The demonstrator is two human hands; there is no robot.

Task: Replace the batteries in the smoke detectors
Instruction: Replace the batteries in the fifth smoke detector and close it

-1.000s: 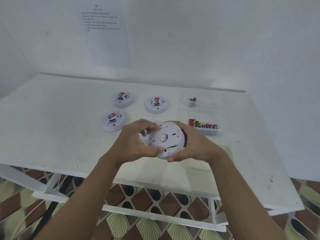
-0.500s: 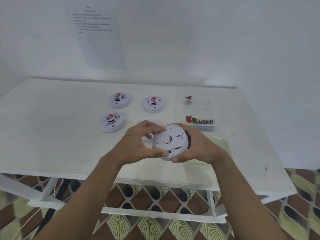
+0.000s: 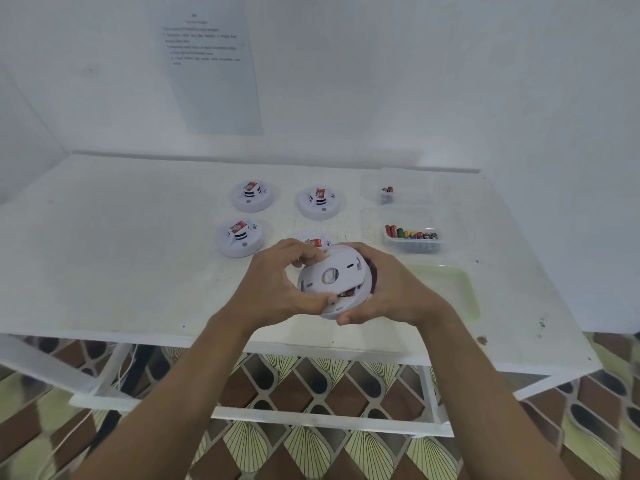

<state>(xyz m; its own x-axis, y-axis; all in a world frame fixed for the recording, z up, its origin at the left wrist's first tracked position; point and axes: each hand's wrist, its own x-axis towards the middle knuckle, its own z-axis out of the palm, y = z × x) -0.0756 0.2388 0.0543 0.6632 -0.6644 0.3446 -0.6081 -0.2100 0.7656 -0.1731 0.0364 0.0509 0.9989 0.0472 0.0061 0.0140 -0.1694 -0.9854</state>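
Head view: both hands [image 3: 346, 292] grip smoke detector [image 3: 334, 281].

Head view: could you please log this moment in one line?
phase: held smoke detector, gap at cover edge | left hand: grips rim | right hand: cups far side | battery tray: on table, untouched

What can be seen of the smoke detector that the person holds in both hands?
The smoke detector is a round, white, plastic-looking disc, tilted with its back toward the camera. The back has a round middle opening, slots and a gap at the lower edge where something reddish shows. The left hand and the right hand hold its sides above the table.
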